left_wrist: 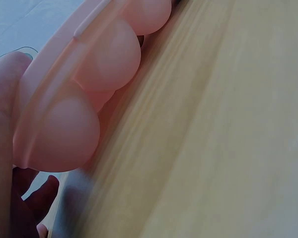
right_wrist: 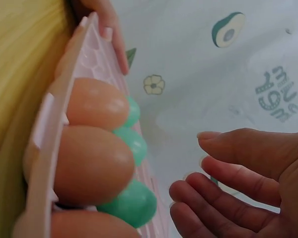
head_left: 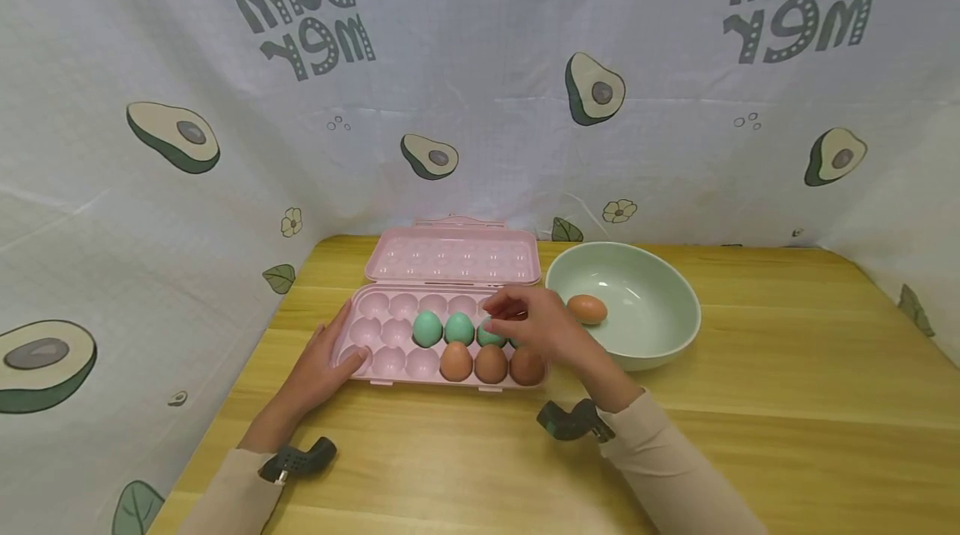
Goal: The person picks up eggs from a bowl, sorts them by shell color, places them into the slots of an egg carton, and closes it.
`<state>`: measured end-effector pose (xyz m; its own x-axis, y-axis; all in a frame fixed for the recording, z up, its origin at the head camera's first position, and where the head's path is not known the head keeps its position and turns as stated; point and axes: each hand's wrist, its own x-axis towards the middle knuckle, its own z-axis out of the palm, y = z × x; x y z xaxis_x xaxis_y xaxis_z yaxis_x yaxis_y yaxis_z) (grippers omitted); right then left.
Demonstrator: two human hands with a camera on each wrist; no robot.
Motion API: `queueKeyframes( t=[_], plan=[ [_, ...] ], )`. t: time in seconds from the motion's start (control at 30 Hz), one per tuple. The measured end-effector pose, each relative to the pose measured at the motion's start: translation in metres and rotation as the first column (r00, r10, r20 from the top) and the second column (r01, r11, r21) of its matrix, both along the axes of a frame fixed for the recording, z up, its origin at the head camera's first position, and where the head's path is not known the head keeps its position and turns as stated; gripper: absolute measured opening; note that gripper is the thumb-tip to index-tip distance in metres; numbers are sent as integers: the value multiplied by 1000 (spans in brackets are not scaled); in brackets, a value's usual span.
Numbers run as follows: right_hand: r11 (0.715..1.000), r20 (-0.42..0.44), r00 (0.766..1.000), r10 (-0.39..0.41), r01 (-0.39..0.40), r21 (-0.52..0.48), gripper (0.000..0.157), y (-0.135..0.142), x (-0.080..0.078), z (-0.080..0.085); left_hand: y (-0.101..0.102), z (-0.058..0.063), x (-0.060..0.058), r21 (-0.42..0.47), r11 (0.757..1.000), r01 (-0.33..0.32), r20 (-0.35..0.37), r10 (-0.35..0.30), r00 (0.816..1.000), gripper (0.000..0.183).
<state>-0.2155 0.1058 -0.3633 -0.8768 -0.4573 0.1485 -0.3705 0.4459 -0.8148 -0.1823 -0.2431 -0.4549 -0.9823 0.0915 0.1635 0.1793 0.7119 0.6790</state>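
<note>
A pink plastic egg tray (head_left: 388,362) lies on the table with its lid (head_left: 453,256) folded back. My left hand (head_left: 318,368) grips its left end, the thumb over the top edge and the fingers around the side. Three brown eggs (head_left: 491,363) sit in the near row at the right. Behind them stand several green eggs (head_left: 427,329), the rightmost partly hidden. Just above the green eggs hovers my right hand (head_left: 543,322); in the right wrist view its fingers (right_wrist: 223,198) are loosely bent, apart from the thumb, with nothing between them.
Right of the tray stands a pale green bowl (head_left: 652,310) with one brown egg (head_left: 587,309) inside, close to my right forearm. The wooden table (head_left: 787,368) reaches back to a white curtain (head_left: 495,43) printed with avocados, which also hangs along the left side.
</note>
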Motion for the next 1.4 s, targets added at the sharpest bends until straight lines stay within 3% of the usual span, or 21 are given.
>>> queueKeyframes(
  t=[0.63,0.97,1.4],
  plan=[
    [978,25,980,-200,198,70,32,65,-21,19,-1,-1,0,-4,1000,5,-11,-5,1000,82],
    [978,2,980,-200,199,61,37,87,-27,15,-1,-1,0,-6,1000,3,1,-3,1000,83],
    [970,44,972,-232,228,88,39,104,-36,5,-2,-1,-1,-6,1000,4,2,-4,1000,82]
  ],
)
